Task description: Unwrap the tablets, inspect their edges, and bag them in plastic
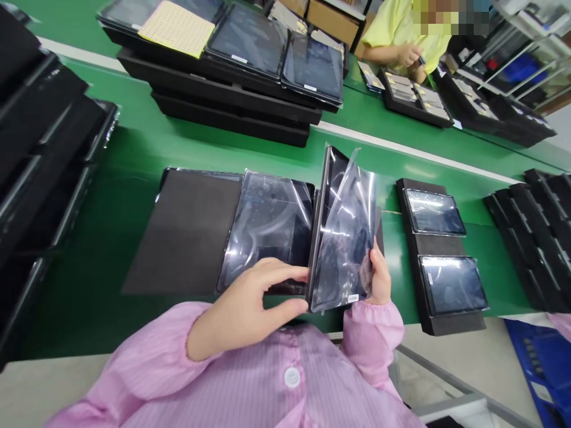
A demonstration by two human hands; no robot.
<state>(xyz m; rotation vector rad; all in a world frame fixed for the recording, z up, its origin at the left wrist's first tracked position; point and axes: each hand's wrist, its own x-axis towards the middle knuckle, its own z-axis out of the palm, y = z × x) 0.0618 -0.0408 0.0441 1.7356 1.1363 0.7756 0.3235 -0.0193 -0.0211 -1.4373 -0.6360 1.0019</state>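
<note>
A tablet [339, 249] with loose clear film over its screen stands tilted up in front of me. My right hand [380, 276] is closed round its right side; the fingers behind are hidden. My left hand [261, 300] grips the near left edge, thumb and forefinger apart and their tips against it. The clear film [363, 190] lifts away from the screen at the far corner, and a small white label [353, 298] shows at the near edge. Just left lies another film-covered tablet [272, 229], partly under my left hand. Beside that, a black foam sheet [190, 232] covers most of another tablet.
Black foam trays [232, 98] with tablets and a yellow sheet [176, 28] stand at the back. Two tablets lie in a foam tray [439, 244] at right. Stacks of trays [40, 142] flank the green table [138, 137]. A person in yellow [397, 35] works across from me.
</note>
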